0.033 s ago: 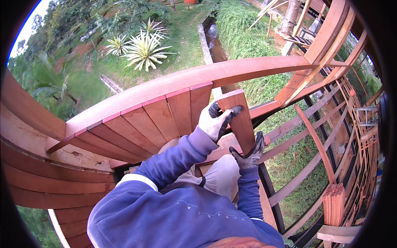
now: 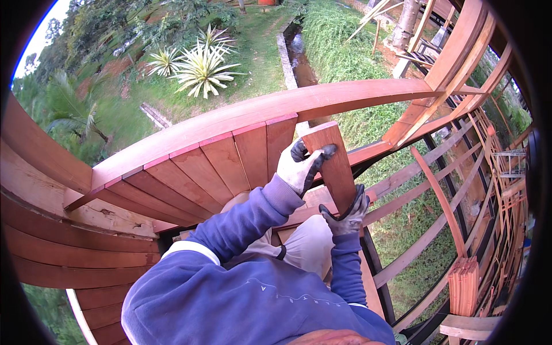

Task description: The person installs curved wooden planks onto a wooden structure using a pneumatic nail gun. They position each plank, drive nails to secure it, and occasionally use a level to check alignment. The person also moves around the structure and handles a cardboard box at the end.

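Note:
A short reddish-brown wooden board [image 2: 336, 164] is held up in front of me, tilted, beyond my knees. My left hand [image 2: 300, 165], in a light glove with dark fingertips, grips its upper left edge, thumb across the face. Around the lower end curls my gloved right hand [image 2: 347, 215], its thumb to the left and its fingers along the right edge. Left of the held board, a row of similar boards [image 2: 215, 172] stands side by side against a curved wooden rail [image 2: 247, 112]. The board's rear face is hidden.
Dark metal bars and curved wooden slats [image 2: 411, 267] form an open frame on the right, with grass visible below. A bundle of boards [image 2: 463, 286] stands at the lower right. Horizontal planks [image 2: 80, 247] curve along the left. Beyond the rail lie spiky plants [image 2: 204, 69] and a ditch [image 2: 299, 57].

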